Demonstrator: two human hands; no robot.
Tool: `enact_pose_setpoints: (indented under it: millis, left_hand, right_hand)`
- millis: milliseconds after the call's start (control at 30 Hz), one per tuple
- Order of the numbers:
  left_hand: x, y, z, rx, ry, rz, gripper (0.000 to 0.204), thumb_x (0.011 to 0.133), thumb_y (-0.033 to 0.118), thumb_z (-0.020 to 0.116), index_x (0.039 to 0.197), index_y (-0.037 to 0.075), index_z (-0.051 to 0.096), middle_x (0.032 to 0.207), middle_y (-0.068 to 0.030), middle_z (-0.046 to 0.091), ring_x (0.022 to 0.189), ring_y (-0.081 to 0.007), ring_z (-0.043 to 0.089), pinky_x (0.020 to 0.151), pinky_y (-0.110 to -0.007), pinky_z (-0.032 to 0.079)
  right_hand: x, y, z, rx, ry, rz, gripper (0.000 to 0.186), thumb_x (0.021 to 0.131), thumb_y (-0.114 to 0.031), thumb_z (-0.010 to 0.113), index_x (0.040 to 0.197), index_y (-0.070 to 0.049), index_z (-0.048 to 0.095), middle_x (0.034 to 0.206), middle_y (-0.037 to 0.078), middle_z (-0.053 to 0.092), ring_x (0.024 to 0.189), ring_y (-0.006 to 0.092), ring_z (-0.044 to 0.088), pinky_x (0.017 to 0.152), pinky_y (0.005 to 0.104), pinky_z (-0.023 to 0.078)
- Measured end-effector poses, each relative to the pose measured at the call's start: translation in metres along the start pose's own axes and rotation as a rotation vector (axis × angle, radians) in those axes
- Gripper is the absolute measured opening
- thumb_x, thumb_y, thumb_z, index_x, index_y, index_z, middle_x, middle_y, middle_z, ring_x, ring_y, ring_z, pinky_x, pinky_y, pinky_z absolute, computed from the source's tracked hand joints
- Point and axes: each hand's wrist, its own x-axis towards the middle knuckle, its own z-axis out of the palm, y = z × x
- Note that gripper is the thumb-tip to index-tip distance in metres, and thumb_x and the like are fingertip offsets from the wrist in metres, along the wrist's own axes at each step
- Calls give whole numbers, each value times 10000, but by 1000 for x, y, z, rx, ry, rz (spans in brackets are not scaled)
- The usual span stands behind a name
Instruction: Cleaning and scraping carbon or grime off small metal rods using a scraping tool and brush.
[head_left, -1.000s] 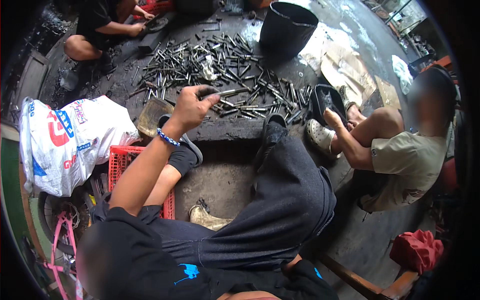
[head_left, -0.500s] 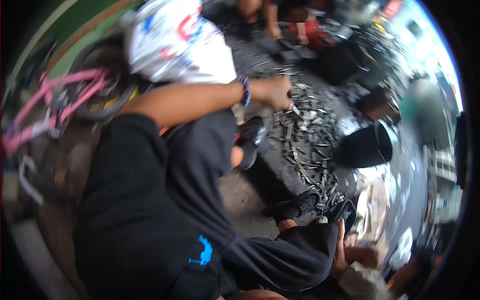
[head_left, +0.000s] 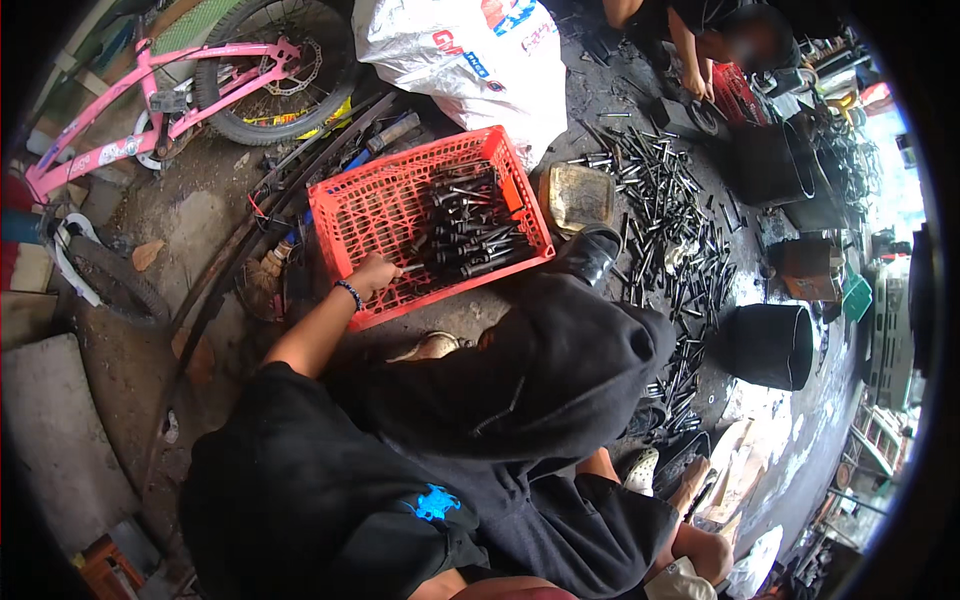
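My left hand point(head_left: 373, 275), with a beaded bracelet at the wrist, is inside the near left part of a red plastic crate point(head_left: 325, 225). Its fingers are closed on a slim metal rod point(head_left: 411, 268), whose pale end sticks out toward the heap. Dark bolt-like metal rods point(head_left: 475, 225) lie stacked in the crate's right half, many with shiny ends. More such rods point(head_left: 665, 185) are strewn over the floor beyond my boot point(head_left: 590, 255). Of my right arm only a short stretch shows at the lower edge; the right hand is out of view.
A white sack point(head_left: 470, 60) stands behind the crate, and a grimy square container point(head_left: 580, 195) sits beside it. A pink bicycle frame point(head_left: 150, 75) lies at the left. Black buckets point(head_left: 765, 345) stand at the right. Another person's hands point(head_left: 697, 80) work at the top; someone's bare leg point(head_left: 705, 550) shows lower right.
The view has swung left, bringing the red crate into sight. My left hand has moved from the rods scattered on the floor, where it held a rod, into the crate.
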Motion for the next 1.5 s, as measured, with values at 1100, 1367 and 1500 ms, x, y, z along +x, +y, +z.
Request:
enact_pose_setpoints:
  millis: [1100, 1367, 1500]
  left_hand:
    - [-36, 337, 105, 498, -17, 1316, 238, 897, 200, 612, 934, -30, 656, 768, -65, 663, 667, -119, 601, 632, -263, 486]
    - [-59, 391, 237, 977, -271, 1511, 237, 874, 168, 639, 996, -36, 649, 857, -122, 686, 794, -140, 634, 726, -277, 496]
    - [-23, 397, 301, 1076, -290, 1477, 297, 844, 258, 634, 991, 3, 667, 954, -208, 669, 888, -325, 661, 783, -361, 512]
  right_hand:
    - [-2, 45, -76, 613, -38, 176, 398, 987, -365, 450, 1169, -11, 479, 1169, 137, 541, 1072, 238, 568, 958, 347, 430]
    - [35, 26, -82, -172, 24, 96, 820, 566, -192, 885, 1214, 23, 430, 1158, 141, 526, 1111, 219, 514, 984, 298, 394]
    - [44, 23, -80, -386, 107, 69, 887, 560, -225, 893, 1262, 36, 418, 1218, 177, 536, 1166, 246, 517, 1007, 319, 397]
